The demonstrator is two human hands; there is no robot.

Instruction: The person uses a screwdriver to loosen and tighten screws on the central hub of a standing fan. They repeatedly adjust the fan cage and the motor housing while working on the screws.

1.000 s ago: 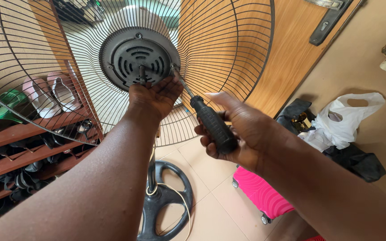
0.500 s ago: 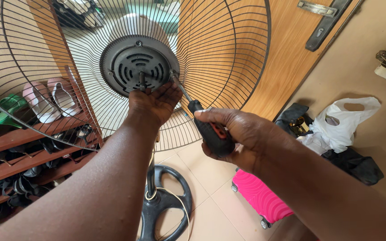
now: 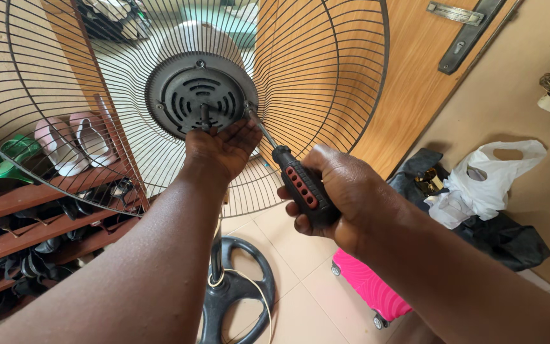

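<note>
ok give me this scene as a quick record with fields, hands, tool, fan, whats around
left hand: the left hand grips the lower edge of the round grey motor housing
right hand: the right hand is wrapped around the screwdriver
tool: black handle with red inserts, tip at the housing's right rim
fan: wire fan guard with no blades visible, on a black base
left side: shoe rack with sandals
right side: wooden door, white plastic bag, pink wheeled case

Black wire fan guard (image 3: 326, 76) of radiating spokes, dark grey slotted motor housing (image 3: 202, 95), black screwdriver handle (image 3: 303, 188) with red inserts, bright pink suitcase (image 3: 367, 286), white plastic bag (image 3: 491, 178), green shoes (image 3: 7, 159), orange-brown wooden door (image 3: 408, 83), reddish-brown shoe rack (image 3: 27, 197).
</note>
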